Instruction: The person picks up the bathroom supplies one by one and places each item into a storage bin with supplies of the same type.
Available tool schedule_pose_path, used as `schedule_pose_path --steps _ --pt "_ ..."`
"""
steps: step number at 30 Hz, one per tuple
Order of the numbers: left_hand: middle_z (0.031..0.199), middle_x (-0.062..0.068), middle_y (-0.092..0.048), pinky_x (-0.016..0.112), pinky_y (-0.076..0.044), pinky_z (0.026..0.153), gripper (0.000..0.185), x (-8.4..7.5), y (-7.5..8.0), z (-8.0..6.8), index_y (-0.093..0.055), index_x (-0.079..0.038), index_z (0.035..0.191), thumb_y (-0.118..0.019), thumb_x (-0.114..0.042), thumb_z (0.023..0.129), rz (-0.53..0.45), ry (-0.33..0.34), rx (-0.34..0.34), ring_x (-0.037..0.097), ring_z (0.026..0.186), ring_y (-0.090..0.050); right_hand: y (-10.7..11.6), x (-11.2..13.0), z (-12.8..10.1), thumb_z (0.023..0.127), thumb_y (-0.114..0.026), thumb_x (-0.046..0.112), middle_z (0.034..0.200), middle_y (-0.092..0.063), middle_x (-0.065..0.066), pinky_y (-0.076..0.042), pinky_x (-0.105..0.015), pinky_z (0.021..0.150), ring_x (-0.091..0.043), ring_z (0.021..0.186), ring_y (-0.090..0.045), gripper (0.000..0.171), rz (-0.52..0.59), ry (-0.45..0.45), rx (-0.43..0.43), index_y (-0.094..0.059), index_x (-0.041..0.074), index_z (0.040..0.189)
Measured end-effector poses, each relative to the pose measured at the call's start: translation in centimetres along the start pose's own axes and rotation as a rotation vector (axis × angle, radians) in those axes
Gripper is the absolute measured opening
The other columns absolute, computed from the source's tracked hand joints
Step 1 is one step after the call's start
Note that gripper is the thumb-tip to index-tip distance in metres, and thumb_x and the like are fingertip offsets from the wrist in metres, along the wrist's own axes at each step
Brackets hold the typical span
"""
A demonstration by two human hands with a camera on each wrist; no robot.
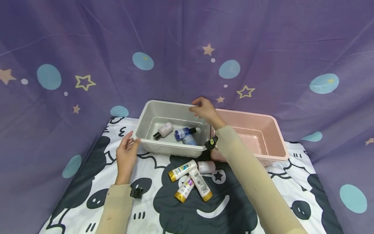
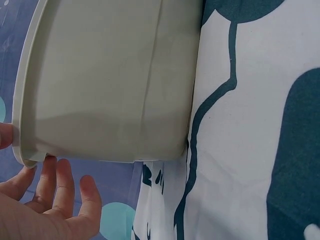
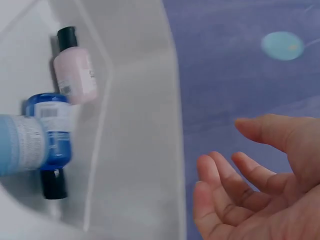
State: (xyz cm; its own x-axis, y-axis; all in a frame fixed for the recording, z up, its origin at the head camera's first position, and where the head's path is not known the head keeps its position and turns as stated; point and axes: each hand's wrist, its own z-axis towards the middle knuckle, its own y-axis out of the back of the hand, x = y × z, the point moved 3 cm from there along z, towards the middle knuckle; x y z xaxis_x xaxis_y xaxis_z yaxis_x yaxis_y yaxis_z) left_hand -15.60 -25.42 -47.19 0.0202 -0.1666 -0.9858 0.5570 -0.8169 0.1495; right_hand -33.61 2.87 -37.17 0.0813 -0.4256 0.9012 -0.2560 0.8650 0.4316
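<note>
A grey plastic bin (image 1: 152, 112) stands on the patterned cloth. Inside it lie a pink bottle with a black cap (image 1: 164, 130), a dark blue bottle (image 1: 184, 132) and a pale blue bottle (image 1: 190, 139). My left hand (image 1: 131, 141) touches the bin's near-left corner. Its thumb is on the rim (image 2: 20, 100) and its straight fingers (image 2: 60, 175) are just under it. My right hand (image 1: 198, 107) hovers at the bin's far rim (image 3: 170, 100), fingers (image 3: 225, 170) loosely curled and holding nothing. The pink bottle (image 3: 75, 70) and blue bottle (image 3: 52, 135) also show in the right wrist view.
A pink bin (image 1: 274, 130) stands against the grey bin's right side, with nothing showing inside. In front of the bins lie three white tubes with gold caps (image 1: 190, 180) and a small pink bottle (image 1: 206, 167). Purple star-print fabric (image 1: 187, 48) hangs behind and at both sides.
</note>
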Motion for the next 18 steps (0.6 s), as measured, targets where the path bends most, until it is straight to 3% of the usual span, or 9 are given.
schedule_pose_path --steps 8,18 --pt "0.126 0.011 -0.065 0.02 -0.046 0.082 0.055 -0.1 0.0 0.0 -0.055 -0.017 0.145 -0.069 -0.038 0.095 0.003 -0.011 0.001 0.021 0.108 -0.061 3.0 1.4 -5.8 0.094 -0.072 0.017 0.103 -0.069 -0.014 -0.053 -0.038 0.077 -0.025 0.081 -0.066 0.037 0.07 0.123 0.019 -0.059 0.003 0.125" --pt "0.125 0.01 -0.065 0.02 -0.046 0.08 0.052 0.0 0.1 -0.1 -0.056 -0.019 0.144 -0.069 -0.035 0.096 0.024 -0.01 -0.014 0.015 0.104 -0.062 4.2 -1.0 -12.6 0.093 -0.072 0.012 0.104 -0.071 -0.016 -0.051 -0.036 0.08 -0.028 0.093 -0.066 0.033 0.006 0.266 -0.059 -0.063 0.0 0.121"
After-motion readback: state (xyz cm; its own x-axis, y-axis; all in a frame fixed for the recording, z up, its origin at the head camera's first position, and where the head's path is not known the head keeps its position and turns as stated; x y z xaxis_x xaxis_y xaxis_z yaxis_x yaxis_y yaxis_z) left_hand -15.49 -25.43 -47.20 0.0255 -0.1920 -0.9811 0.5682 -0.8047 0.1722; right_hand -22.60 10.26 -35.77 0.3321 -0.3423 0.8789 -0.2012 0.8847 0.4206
